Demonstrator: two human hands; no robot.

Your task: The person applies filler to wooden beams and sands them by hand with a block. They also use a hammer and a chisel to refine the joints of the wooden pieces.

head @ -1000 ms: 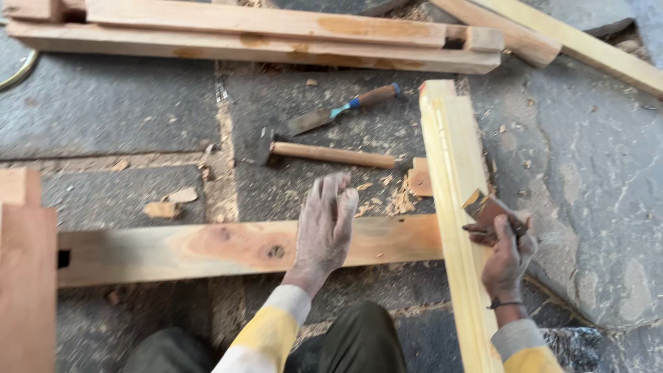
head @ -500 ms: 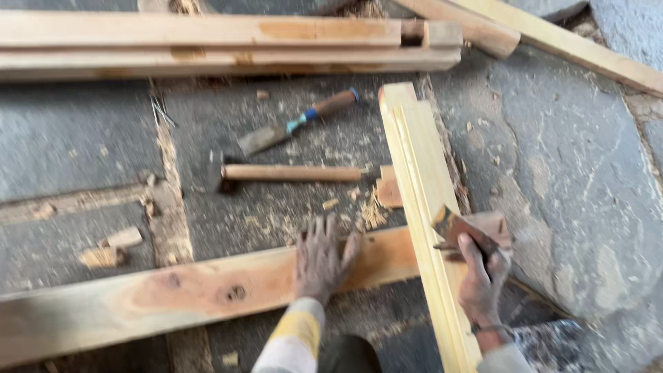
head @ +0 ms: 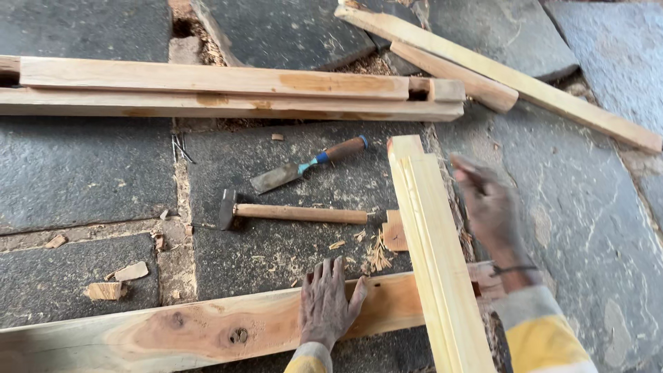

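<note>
Fingers spread flat, the left hand [head: 328,300] presses palm-down on the knotty pale wooden plank [head: 200,330] that lies across the dark stone slab floor [head: 83,173] near the bottom of the view. The right hand [head: 490,207] is raised and blurred just to the right of the light grooved wooden rail [head: 431,255]; I cannot tell whether its fingers are together or apart, or whether they hold anything. That rail runs away from the person and crosses over the plank's right end, touching it there.

Between the plank and the far timbers lie 2 tools: a wooden-handled hammer with a dark metal head [head: 290,211], and just beyond it a chisel with a brown handle and blue collar [head: 307,166], lying at a slant. Wood chips and shavings [head: 376,252] are scattered near the hammer handle's right end, beside a small flat wooden offcut [head: 395,231].

Further off, 2 long pale beams lying side by side [head: 228,93] stretch across the floor, and 2 slimmer wooden strips [head: 497,69] lie diagonally at the upper right.
</note>
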